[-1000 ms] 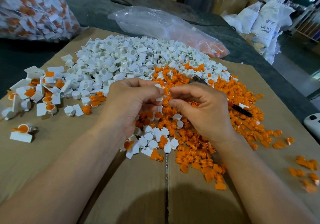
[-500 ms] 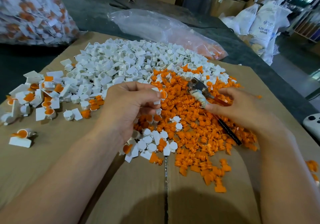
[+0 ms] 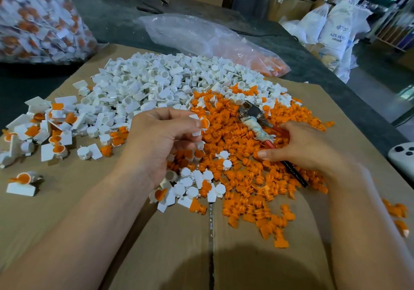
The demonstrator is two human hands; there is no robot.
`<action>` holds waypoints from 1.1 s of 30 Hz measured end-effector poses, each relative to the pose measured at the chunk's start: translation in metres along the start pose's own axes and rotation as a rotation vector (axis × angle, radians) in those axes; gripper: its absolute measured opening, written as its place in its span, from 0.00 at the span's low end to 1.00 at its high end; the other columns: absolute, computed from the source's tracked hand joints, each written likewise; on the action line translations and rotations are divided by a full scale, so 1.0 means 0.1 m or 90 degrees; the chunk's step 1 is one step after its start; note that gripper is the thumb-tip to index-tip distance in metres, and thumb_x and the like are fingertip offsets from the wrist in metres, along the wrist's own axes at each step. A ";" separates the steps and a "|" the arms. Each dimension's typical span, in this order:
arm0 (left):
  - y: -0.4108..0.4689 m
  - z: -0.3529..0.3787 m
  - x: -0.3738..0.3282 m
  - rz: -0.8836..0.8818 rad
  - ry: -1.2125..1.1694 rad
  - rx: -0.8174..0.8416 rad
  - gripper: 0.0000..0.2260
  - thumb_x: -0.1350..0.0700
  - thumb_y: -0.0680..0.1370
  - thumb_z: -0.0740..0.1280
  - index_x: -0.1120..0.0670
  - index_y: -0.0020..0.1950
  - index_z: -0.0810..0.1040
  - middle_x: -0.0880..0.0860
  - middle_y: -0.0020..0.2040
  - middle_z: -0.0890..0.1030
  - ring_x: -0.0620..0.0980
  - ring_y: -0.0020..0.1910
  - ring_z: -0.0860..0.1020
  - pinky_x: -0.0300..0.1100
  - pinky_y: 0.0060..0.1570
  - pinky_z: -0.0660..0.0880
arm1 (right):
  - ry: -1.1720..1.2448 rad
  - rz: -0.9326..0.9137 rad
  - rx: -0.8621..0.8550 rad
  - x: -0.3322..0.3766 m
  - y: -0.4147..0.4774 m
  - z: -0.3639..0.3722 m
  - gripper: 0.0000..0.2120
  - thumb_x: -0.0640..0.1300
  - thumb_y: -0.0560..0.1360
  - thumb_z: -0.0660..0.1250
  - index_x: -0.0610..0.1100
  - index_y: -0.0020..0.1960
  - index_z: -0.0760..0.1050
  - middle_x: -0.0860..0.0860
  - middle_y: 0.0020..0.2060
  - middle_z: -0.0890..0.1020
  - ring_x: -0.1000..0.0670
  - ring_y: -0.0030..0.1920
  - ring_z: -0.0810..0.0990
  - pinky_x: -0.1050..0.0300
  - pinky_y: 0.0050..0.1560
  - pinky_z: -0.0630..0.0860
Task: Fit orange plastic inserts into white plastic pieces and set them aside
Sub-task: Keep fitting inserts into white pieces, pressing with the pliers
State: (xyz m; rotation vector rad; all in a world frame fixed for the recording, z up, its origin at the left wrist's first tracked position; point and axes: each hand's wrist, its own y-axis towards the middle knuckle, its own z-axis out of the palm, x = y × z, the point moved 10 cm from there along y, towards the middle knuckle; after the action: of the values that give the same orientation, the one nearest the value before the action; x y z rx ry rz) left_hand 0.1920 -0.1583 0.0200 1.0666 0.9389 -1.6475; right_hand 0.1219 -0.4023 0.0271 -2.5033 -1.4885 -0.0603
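Since a second ago the right hand [image 3: 300, 148] has left the left hand [image 3: 159, 141] and gone right, to the tool [image 3: 257, 129] lying on the orange pile [image 3: 246, 188]. It now lies palm down over the tool's red handle, with its fingers curled over it and its thumb stretched out to the left. The metal head and taped neck stick out on the far side of the hand, and the black end sticks out on the near side.

The left hand has barely shifted. It is raised above the middle of the cardboard [image 3: 67, 211], with thumb and fingertips pinching a white piece [image 3: 196, 125]. An orange insert [image 3: 205, 122] sits in the piece's cup. The lower fingers are curled in toward the palm. Both forearms reach in from the near edge.

The white pile [image 3: 156, 83] lies farther off, and finished pieces [image 3: 44, 132] are scattered at the left.
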 end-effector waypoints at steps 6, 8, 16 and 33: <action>0.00 -0.02 0.00 0.001 -0.005 -0.008 0.12 0.70 0.66 0.71 0.55 0.26 0.78 0.52 0.25 0.78 0.46 0.22 0.76 0.32 0.21 0.71 | 0.050 0.015 -0.103 0.05 -0.02 -0.18 0.30 0.58 0.62 0.73 0.45 0.59 0.73 0.52 0.47 0.71 0.52 0.45 0.68 0.57 0.35 0.62; 0.01 -0.03 0.00 0.002 -0.007 -0.008 0.13 0.70 0.66 0.71 0.55 0.26 0.78 0.52 0.25 0.79 0.46 0.22 0.75 0.32 0.21 0.71 | 0.061 0.010 -0.139 0.08 -0.05 -0.26 0.24 0.54 0.63 0.72 0.46 0.57 0.75 0.53 0.41 0.72 0.52 0.41 0.69 0.60 0.32 0.62; 0.00 -0.02 -0.08 0.046 -0.050 0.007 0.03 0.60 0.56 0.72 0.54 0.27 0.81 0.51 0.26 0.79 0.45 0.25 0.78 0.32 0.24 0.72 | 0.227 -0.103 -0.281 0.27 -0.28 -0.55 0.08 0.45 0.67 0.67 0.52 0.44 0.72 0.59 0.33 0.73 0.58 0.34 0.71 0.65 0.34 0.66; -0.10 -0.12 -0.36 0.259 -0.062 -0.068 0.07 0.66 0.69 0.70 0.54 0.37 0.79 0.47 0.28 0.81 0.45 0.31 0.80 0.33 0.30 0.74 | 0.074 -0.291 -0.310 0.97 -0.53 -0.34 0.14 0.52 0.73 0.64 0.46 0.54 0.70 0.55 0.41 0.71 0.52 0.40 0.70 0.57 0.35 0.61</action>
State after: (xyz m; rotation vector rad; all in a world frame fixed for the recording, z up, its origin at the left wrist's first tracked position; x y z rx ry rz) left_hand 0.1922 -0.1339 0.0505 1.0175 0.6832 -1.2869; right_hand 0.1253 -0.3014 0.0845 -2.3633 -2.1704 -0.7083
